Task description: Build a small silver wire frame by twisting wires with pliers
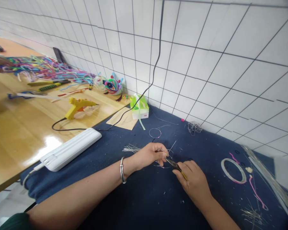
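My left hand (155, 155), with a silver bangle at the wrist, pinches a thin metal wire (173, 146) over the dark blue cloth. Yellow-handled pliers (174, 164) sit in my closed right hand (193, 179), their jaws pointing left and up to the wire at my left fingertips. Whether the jaws grip the wire is too small to tell. Beneath my hands lie looped wires, partly hidden. A wire ring (155, 133) with pink bits rests just beyond, and a bundle of cut wires (131, 148) sticks out behind my left hand.
A white power strip (72, 150), a yellow glue gun (79, 107) and a tissue pack (139, 108) stand to the left. Tangled wire (194, 127) lies by the tiled wall. At right are a tape roll (233, 171) and long wires (270, 179). Another person's hand (0, 64) shows far left.
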The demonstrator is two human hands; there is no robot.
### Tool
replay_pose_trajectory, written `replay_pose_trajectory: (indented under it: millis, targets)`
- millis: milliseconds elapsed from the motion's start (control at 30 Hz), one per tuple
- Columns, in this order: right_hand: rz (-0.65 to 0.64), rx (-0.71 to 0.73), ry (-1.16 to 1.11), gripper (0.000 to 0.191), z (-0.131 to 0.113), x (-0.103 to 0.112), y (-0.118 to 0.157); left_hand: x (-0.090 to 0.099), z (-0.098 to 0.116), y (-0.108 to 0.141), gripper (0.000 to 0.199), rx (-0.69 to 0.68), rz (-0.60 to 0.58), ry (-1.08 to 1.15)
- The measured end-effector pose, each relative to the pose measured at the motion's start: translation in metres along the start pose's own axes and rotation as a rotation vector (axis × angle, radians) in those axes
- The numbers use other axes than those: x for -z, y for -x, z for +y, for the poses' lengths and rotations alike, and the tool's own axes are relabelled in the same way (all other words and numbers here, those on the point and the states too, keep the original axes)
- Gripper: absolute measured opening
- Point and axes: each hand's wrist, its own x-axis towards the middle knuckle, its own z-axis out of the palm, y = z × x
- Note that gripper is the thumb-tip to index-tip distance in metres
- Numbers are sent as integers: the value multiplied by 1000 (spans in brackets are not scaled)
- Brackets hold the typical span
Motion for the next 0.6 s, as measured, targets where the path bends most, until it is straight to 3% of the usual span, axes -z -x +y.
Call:
replay_pose_trajectory:
  millis: [400,600]
  targets:
    - [-69,-29,-96,22,-2,-2,2,4,3,1,18,-21,-63,-121]
    - [-244,-158,-199,25,-7,7,-3,6,7,3,19,-40,-132,-159]
